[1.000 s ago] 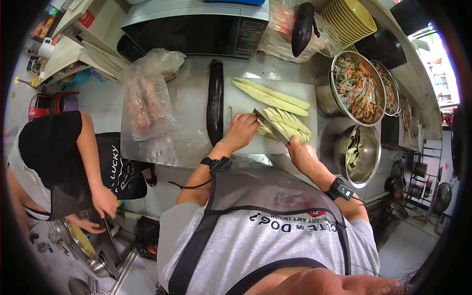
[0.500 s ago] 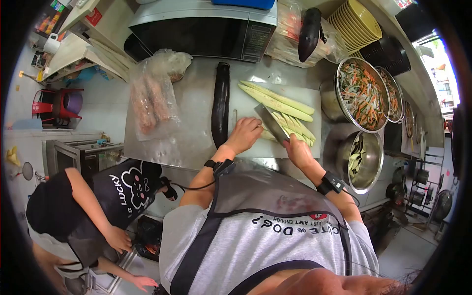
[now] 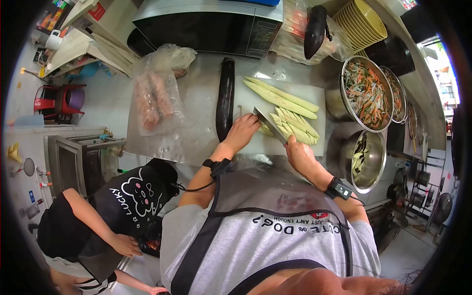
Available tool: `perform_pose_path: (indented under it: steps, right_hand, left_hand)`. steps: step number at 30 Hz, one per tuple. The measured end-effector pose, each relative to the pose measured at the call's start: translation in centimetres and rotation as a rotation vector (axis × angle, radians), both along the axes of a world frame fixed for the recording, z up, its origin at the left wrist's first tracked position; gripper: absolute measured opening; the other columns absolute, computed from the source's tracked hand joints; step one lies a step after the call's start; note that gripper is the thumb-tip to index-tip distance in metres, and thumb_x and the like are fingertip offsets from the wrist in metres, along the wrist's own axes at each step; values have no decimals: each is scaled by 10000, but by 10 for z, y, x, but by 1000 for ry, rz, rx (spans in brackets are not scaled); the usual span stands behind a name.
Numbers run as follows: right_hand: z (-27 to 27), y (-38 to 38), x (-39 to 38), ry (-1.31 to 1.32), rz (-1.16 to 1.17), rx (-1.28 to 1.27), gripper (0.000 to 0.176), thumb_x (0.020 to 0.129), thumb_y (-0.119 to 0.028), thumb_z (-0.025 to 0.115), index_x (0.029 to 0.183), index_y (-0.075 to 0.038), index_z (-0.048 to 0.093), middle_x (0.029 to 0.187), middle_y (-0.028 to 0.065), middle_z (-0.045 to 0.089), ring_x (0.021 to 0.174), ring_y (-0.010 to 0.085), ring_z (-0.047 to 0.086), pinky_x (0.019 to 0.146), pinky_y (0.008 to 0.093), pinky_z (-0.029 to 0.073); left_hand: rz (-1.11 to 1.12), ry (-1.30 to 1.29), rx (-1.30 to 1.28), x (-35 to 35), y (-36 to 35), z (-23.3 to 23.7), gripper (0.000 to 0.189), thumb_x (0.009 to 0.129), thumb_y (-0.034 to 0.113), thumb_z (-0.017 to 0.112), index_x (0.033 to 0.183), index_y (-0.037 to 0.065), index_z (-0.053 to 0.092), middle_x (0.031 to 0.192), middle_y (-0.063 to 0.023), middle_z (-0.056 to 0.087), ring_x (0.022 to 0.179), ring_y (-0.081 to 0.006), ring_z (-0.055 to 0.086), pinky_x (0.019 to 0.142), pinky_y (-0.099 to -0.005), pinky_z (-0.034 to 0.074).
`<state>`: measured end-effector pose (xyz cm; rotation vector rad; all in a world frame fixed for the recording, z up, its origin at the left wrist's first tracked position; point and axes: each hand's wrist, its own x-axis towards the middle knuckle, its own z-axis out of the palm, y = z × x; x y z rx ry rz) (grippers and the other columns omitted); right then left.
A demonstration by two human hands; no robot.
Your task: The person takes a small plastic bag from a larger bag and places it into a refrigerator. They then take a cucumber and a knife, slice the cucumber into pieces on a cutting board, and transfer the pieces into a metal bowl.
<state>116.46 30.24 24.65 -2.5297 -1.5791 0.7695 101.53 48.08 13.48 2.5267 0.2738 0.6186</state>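
My right hand (image 3: 300,153) is closed around the handle of a kitchen knife (image 3: 272,127), its blade slanting across a white cutting board (image 3: 314,103). My left hand (image 3: 242,132) has its fingers curled down on a pale eggplant piece (image 3: 266,130), close to the blade's tip; the fingers partly hide that piece. Right of the blade lie several cut eggplant pieces (image 3: 300,127). Behind them rest long eggplant strips (image 3: 281,97). A whole dark eggplant (image 3: 225,98) lies on the metal table, left of the board.
At the right stand a steel pot of shredded vegetables (image 3: 366,93) and a steel bowl (image 3: 377,167) with dark-skinned slices. A microwave (image 3: 196,29) is behind; bagged food (image 3: 157,98) lies left. Another eggplant (image 3: 314,32) rests on plastic bags. A co-worker (image 3: 105,216) is at lower left.
The knife has shifted left toward my left fingertips, and the cut pieces now lie right of its blade. The co-worker has leaned closer, with an arm moved right. The view has shifted slightly.
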Motion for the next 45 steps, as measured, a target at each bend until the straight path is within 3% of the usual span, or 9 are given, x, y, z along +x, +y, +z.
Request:
perform_pose_path:
  steps: [8,15,22,28,37,38,40,43,45]
  right_hand:
    - [-50,2,11,40,-104,155,247,939,-199,568,932,24,463,685,295,620,683,478,627,600,564,478]
    - [5,0,-6,16,-52,59,239,944,-195,561,922,22,464,652,275,609,650,476,619,584,548,478]
    - [0,1,-20,24,-19,28,220,963,-193,515,926,15,452,671,247,628,665,433,640,595,519,496]
    - [-60,3,-20,-54,-71,-1,184,943,-165,526,935,8,463,692,242,639,679,421,650,601,518,501]
    - [-31,-54,6,213,-491,458,278,935,-173,621,963,60,470,852,276,668,704,406,666,600,447,507]
    - [-13,-62,8,243,-587,365,309,926,-220,631,923,41,466,890,297,655,819,471,628,652,477,504]
    - [-20,-91,10,247,-736,396,283,933,-201,614,922,40,467,755,237,669,634,377,664,548,441,503]
    - [-17,-128,3,438,-1120,369,237,934,-181,599,913,16,469,597,124,579,443,219,577,411,379,456]
    - [-38,-159,-1,508,-1232,443,234,936,-186,600,933,-3,454,565,79,507,397,175,500,364,342,415]
  left_hand:
    - [-13,-43,-36,2,2,2,189,796,58,585,983,55,613,1091,-96,576,1089,-299,535,910,-404,442]
    - [148,-43,23,-15,-4,14,180,793,67,574,969,64,612,1072,-74,572,1050,-268,543,892,-429,443]
    - [104,49,8,-8,1,3,169,785,34,602,953,30,612,1041,-107,581,1017,-302,549,849,-398,477]
    - [101,61,-27,-3,-1,-9,152,802,4,572,951,17,600,1023,-137,578,989,-333,557,849,-401,487]
    - [131,-105,-248,3,-36,-13,203,834,-48,559,1026,9,589,1137,-167,526,1030,-366,534,868,-418,464]
    - [191,-60,-275,3,-38,-14,275,851,27,590,1124,13,568,1237,-197,480,1105,-386,500,928,-437,429]
    - [231,-14,-298,8,-39,-8,372,868,102,621,1222,16,547,1337,-228,433,1179,-406,467,987,-457,395]
    - [183,141,-122,18,-43,0,946,776,446,750,1477,29,272,1563,-254,120,1429,-448,150,1130,-583,154]
    - [108,222,-57,32,-47,1,989,744,497,756,1483,46,277,1567,-246,120,1435,-445,134,1135,-590,145]
